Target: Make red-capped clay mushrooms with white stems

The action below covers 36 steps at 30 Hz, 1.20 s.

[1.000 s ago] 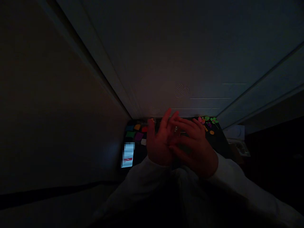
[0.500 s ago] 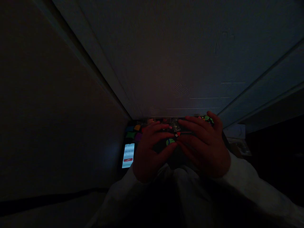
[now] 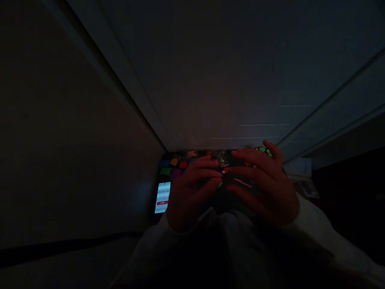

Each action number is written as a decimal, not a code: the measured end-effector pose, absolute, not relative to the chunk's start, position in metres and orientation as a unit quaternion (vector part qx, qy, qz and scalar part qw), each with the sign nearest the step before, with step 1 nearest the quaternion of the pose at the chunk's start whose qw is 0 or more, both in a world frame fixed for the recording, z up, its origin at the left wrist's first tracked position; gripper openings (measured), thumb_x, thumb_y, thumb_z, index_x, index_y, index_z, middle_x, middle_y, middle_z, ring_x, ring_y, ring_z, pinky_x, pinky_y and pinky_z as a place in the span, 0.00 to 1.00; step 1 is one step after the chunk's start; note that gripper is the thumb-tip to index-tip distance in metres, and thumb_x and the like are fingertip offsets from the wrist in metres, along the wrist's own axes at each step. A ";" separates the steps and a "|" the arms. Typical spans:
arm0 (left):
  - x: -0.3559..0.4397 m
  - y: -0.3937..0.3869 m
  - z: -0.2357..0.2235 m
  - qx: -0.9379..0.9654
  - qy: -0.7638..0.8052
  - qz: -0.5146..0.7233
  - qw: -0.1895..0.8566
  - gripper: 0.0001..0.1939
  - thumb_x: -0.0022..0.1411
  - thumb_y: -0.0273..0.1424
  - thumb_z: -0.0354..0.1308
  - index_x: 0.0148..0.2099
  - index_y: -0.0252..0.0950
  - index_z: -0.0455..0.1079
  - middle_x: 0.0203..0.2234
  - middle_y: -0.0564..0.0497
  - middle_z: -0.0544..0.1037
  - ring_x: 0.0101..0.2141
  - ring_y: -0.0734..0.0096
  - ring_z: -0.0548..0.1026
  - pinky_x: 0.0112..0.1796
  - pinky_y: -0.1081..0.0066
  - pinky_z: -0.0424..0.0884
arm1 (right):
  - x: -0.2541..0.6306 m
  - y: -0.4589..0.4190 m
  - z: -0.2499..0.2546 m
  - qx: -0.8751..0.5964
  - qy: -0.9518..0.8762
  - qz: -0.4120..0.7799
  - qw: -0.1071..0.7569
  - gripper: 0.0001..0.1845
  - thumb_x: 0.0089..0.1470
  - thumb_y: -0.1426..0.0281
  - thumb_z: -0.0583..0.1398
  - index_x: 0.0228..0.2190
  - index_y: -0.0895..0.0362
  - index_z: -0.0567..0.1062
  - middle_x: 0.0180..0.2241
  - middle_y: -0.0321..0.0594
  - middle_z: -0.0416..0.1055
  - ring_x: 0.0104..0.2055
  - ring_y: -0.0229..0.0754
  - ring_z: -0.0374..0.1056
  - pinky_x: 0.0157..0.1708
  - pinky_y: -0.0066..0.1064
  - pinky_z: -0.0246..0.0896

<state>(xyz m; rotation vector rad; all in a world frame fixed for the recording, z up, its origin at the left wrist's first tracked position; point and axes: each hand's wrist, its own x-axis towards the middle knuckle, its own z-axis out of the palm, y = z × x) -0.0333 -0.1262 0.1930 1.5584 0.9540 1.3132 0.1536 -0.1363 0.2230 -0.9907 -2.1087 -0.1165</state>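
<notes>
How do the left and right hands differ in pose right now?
- Spread: the left hand's thumb and forefinger tips are close together; the right hand's are clearly apart.
- Nearby: the left hand's thumb partly covers a green piece; a pink strip shows between the right hand's thumb and forefinger.

Shared: both are bare, backs up, dimly lit.

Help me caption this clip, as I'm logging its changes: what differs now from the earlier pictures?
The left hand and right hand, overlapping at first, have parted, to left and right. A pink strip now shows in the gap between right thumb and fingers. The green piece at the left thumb is now mostly covered; whether it is held, I cannot tell. The phone and orange piece stayed put.
</notes>
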 end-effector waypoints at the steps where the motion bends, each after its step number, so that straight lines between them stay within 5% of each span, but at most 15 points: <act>1: -0.033 -0.127 0.194 0.619 0.381 0.525 0.442 0.07 0.55 0.27 0.62 0.34 0.46 0.77 0.41 0.54 0.78 0.51 0.66 0.70 0.55 0.62 0.64 | 0.154 -0.136 0.223 -0.388 -0.828 -0.041 0.402 0.11 0.51 0.66 0.63 0.38 0.57 0.74 0.45 0.51 0.75 0.48 0.49 0.70 0.57 0.59 0.46; 24: -0.028 -0.127 0.194 0.604 0.357 0.587 0.404 0.05 0.55 0.27 0.63 0.34 0.44 0.76 0.37 0.53 0.78 0.47 0.68 0.73 0.52 0.63 0.68 | 0.150 -0.138 0.219 -0.415 -0.787 0.154 0.429 0.10 0.52 0.69 0.61 0.39 0.54 0.74 0.42 0.41 0.76 0.47 0.42 0.71 0.60 0.49 0.47; 36: -0.031 -0.128 0.196 0.662 0.357 0.572 0.326 0.08 0.55 0.27 0.63 0.37 0.45 0.75 0.40 0.52 0.77 0.50 0.64 0.70 0.53 0.60 0.67 | 0.141 -0.131 0.225 -0.401 -0.732 0.301 0.462 0.03 0.52 0.71 0.62 0.32 0.55 0.76 0.34 0.37 0.78 0.40 0.39 0.73 0.45 0.33 0.67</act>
